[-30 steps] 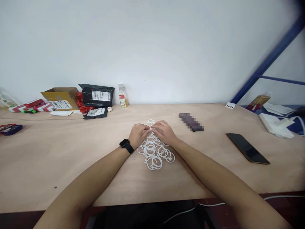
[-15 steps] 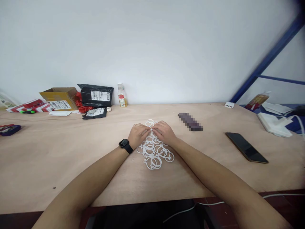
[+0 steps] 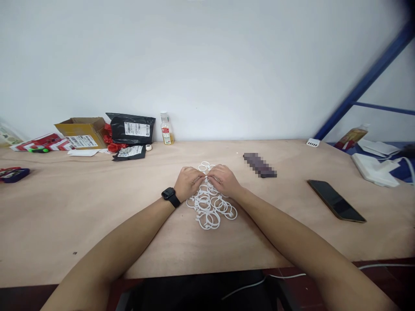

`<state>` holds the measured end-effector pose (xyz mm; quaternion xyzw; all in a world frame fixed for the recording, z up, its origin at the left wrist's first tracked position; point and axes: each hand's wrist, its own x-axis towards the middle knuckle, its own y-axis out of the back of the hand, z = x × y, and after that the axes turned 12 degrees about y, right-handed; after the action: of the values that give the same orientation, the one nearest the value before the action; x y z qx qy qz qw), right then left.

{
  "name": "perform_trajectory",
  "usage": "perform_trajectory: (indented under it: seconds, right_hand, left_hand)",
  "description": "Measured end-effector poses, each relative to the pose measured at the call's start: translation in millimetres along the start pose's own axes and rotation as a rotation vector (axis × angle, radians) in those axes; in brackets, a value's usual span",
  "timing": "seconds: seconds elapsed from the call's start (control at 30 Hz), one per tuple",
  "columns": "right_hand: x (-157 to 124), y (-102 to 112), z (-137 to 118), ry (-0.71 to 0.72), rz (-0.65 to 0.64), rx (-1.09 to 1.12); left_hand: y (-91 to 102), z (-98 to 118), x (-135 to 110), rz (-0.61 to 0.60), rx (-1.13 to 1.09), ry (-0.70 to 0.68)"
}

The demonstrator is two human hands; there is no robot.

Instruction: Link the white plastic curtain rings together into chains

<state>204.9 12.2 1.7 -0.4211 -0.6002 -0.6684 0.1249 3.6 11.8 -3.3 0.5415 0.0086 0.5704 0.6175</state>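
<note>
A plain white wall [image 3: 201, 69] backs the wide pale-wood bench [image 3: 181, 255], and a blue metal frame [image 3: 366, 84] slants up at the right end. Against the wall on the left stand an open yellow-brown cardboard box [image 3: 76, 129] and a black plastic mailing bag [image 3: 118, 129] with a white label, likely set back there to leave the front free for handwork; a clear plastic bottle [image 3: 167, 129] with a red label stands upright just beside the bag. A flat dark smartphone [image 3: 337, 201] lies outside the right forearm, apparently clear of the elbow. Both forearms converge over the middle of the bench, with a heap of white plastic rings [image 3: 203, 210] spread between and below the hands, probably kept there for short reach. The left hand [image 3: 188, 183], a black smartwatch [image 3: 168, 194] on its wrist, and the right hand [image 3: 225, 179] meet at the heap's far part, a few rings lying just beyond them. The fingers of each are drawn together, pinching a small white plastic piece [image 3: 205, 176] from opposite sides, presumably so one steadies it against the other; whether it belongs to a ring is hidden.
</note>
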Motion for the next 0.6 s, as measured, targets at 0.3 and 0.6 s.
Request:
perform_trajectory:
  seconds: [0.3,0.6]
  right_hand:
    - [-8,-8,16,-0.152,-0.041,0.000]
    - [-11,-13,23,-0.215,-0.263,0.030]
  left_hand:
    - [-4.3,-4,2,0.136,0.071,0.274]
    - [-15.4,-20,1,0.045,-0.062,0.430]
